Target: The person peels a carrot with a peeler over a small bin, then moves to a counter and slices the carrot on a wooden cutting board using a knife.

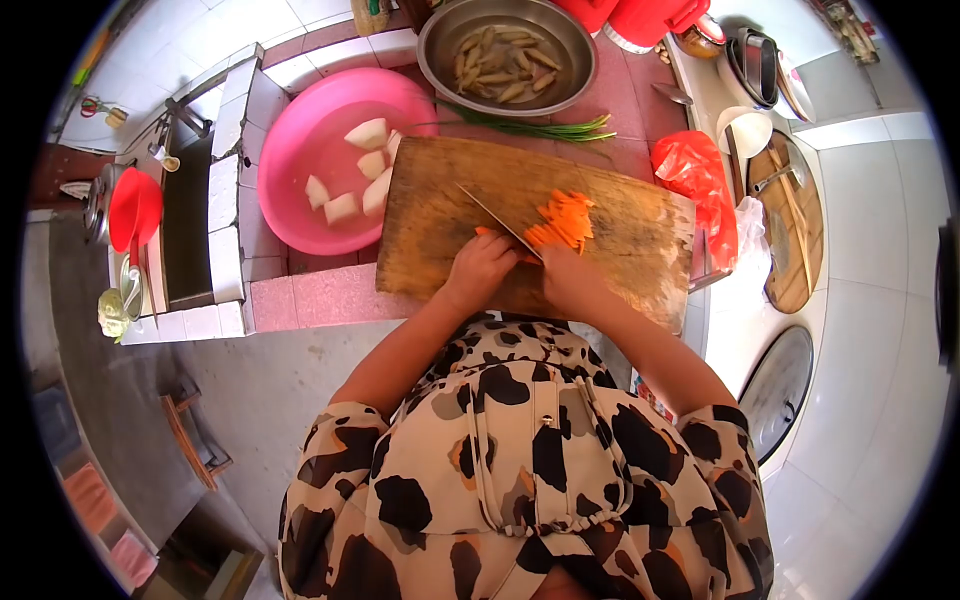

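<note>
On the wooden cutting board (pixel 450 170), my right hand (pixel 572 280) is closed round the handle of a kitchen knife (pixel 497 218), whose blade slants up to the left. My left hand (pixel 482 268) lies just left of the blade, its fingers curled down on a piece of carrot (pixel 483 230), mostly hidden under them. Cut carrot strips (pixel 565 220) are heaped on the board to the right of the blade.
Left of the board, a pink basin (pixel 285 130) holds several white vegetable chunks (pixel 342 208). Behind stand a metal bowl (pixel 432 62) of greenish pieces in water and some green onions (pixel 560 130). A red plastic bag (pixel 700 190) lies at right; a sink (pixel 190 210) is at left.
</note>
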Tool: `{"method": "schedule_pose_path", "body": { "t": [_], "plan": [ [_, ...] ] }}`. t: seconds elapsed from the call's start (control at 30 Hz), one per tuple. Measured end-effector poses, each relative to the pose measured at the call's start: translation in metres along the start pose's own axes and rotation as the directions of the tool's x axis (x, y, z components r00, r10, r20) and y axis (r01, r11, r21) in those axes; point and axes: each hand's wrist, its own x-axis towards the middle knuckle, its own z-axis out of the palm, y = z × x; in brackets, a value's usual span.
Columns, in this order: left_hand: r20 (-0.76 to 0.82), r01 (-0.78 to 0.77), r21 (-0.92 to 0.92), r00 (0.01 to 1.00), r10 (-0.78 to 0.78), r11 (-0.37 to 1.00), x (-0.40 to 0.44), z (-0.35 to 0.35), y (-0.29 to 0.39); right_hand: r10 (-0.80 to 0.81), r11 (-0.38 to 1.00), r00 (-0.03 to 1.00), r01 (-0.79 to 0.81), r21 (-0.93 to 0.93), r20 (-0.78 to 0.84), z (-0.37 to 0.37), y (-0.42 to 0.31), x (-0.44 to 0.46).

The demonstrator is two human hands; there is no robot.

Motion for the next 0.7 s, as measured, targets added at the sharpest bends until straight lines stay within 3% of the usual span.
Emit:
{"method": "schedule_pose_path", "body": {
  "t": [0.17,0.27,0.43,0.57,0.7],
  "plan": [
    [0.033,-0.037,0.005,0.999,0.037,0.999,-0.006,-0.001,-0.006,-0.093,0.992,0.994,0.097,0.078,-0.052,-0.004,0.010,0.006],
    [0.016,-0.026,0.012,1.000,0.026,1.000,-0.011,0.001,-0.006,-0.072,0.996,0.997,0.072,0.061,0.000,-0.012,0.007,-0.011],
    [-0.012,-0.031,-0.024,0.999,0.031,0.999,-0.002,-0.003,-0.002,-0.041,0.998,0.998,0.043,0.043,-0.049,0.014,-0.001,0.010],
    [0.049,-0.036,-0.026,0.998,0.038,0.999,-0.009,-0.001,-0.007,-0.017,1.000,0.999,0.017,0.010,-0.029,0.004,0.006,0.013],
    [0.003,-0.033,-0.009,0.999,0.033,0.999,-0.015,0.000,-0.004,-0.097,0.995,0.994,0.098,0.031,-0.041,0.003,0.014,-0.007]
  ]
}}
